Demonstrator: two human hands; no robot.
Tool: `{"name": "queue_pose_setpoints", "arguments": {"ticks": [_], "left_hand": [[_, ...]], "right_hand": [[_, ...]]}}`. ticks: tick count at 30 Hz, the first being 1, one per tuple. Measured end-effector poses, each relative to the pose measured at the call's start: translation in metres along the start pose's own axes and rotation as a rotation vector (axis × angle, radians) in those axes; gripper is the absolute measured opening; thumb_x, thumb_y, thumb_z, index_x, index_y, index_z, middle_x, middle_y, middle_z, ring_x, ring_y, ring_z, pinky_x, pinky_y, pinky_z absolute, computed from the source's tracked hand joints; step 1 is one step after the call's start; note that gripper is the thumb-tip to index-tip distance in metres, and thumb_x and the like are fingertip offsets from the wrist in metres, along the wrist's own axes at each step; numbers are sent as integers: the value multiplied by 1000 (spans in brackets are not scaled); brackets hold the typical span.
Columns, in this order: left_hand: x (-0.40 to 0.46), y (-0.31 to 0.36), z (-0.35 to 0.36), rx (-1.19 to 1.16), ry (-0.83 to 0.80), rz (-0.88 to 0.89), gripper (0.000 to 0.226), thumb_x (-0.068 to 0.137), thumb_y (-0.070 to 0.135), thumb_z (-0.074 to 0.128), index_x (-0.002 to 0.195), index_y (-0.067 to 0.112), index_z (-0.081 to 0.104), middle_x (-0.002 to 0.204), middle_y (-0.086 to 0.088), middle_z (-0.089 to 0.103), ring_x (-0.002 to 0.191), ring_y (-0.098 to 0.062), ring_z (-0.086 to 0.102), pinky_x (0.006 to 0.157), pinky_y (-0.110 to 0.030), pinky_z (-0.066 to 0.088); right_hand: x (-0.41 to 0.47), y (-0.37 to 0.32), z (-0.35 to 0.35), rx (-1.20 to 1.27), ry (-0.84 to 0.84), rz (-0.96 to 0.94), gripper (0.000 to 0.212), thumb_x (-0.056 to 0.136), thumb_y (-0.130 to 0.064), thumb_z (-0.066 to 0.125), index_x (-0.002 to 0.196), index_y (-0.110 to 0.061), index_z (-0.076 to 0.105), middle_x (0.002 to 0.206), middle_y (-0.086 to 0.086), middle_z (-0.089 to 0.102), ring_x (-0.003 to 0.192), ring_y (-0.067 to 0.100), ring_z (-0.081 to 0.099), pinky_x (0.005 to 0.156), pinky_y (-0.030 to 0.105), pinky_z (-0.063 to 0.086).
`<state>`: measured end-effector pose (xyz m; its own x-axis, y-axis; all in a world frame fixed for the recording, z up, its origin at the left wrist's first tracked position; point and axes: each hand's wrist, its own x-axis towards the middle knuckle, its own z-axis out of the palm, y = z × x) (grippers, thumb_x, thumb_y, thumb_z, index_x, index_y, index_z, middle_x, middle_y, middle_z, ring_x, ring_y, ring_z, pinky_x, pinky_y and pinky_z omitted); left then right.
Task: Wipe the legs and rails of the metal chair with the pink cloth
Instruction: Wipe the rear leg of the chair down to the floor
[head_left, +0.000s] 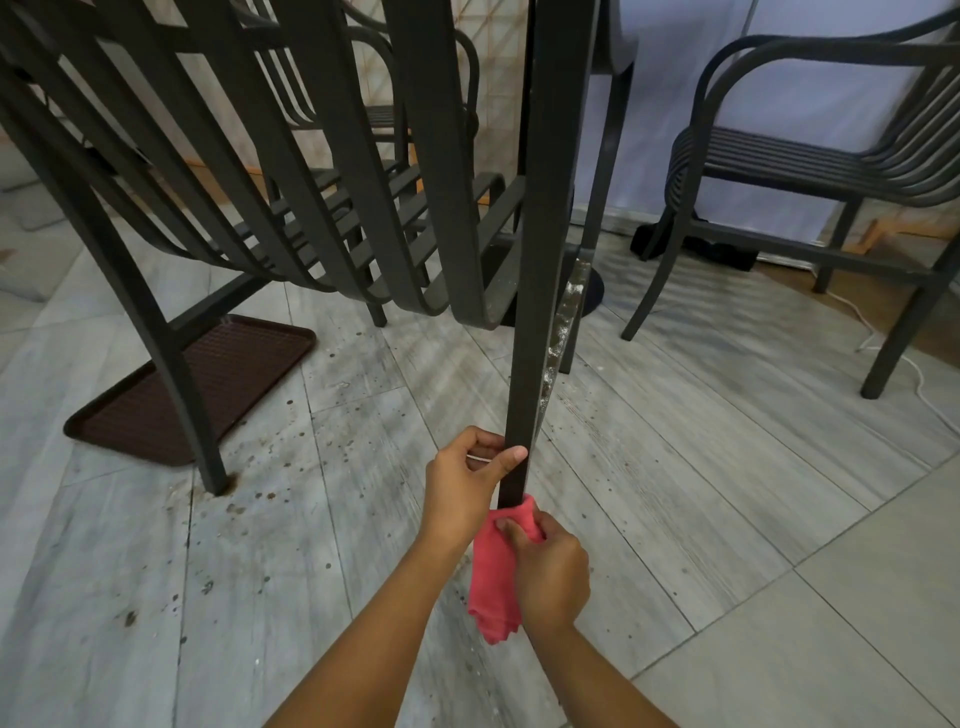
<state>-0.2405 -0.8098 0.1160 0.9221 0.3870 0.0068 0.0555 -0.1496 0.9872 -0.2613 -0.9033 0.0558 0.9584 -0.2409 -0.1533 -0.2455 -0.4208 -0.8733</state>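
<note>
Left hand (467, 480) grip is clamped on the chair leg (540, 312); just below, right hand (550, 571) grip presses the cloth (491, 571) around the leg's foot.

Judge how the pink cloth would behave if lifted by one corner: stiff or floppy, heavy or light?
Probably floppy: the pink cloth droops in folds below the right hand. Likely light, since it bunches easily around the chair leg.

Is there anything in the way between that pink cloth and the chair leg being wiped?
Nothing visible. The right hand presses the pink cloth straight against the dark metal chair leg, while the left hand grips the leg just above.
</note>
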Motion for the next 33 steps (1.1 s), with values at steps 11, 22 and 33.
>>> {"name": "queue_pose_setpoints", "arguments": {"ticks": [11, 22, 33], "left_hand": [[-4, -24, -14, 123, 60, -47, 19, 87, 30, 63, 72, 19, 70, 65, 3, 69, 62, -9, 66, 63, -16, 50], [1, -42, -6, 203, -111, -51, 29, 79, 29, 72, 104, 16, 71, 92, 4, 71, 87, -5, 65, 75, -11, 48], [4, -49, -6, 210, -103, -41, 19, 78, 31, 72, 94, 21, 69, 80, 14, 67, 78, 2, 63, 65, -8, 47]], "right_hand": [[-2, 23, -26, -53, -40, -37, 20, 79, -37, 69, 93, -24, 71, 60, -21, 51, 57, -2, 49, 52, 20, 38], [0, 8, 1, -71, 24, -167, 24, 82, -41, 64, 103, -30, 67, 82, -13, 68, 71, 8, 62, 60, 26, 50], [5, 25, 19, -69, 62, -152, 31, 82, -40, 65, 112, -35, 64, 90, -12, 71, 75, 7, 64, 60, 22, 45]]}}
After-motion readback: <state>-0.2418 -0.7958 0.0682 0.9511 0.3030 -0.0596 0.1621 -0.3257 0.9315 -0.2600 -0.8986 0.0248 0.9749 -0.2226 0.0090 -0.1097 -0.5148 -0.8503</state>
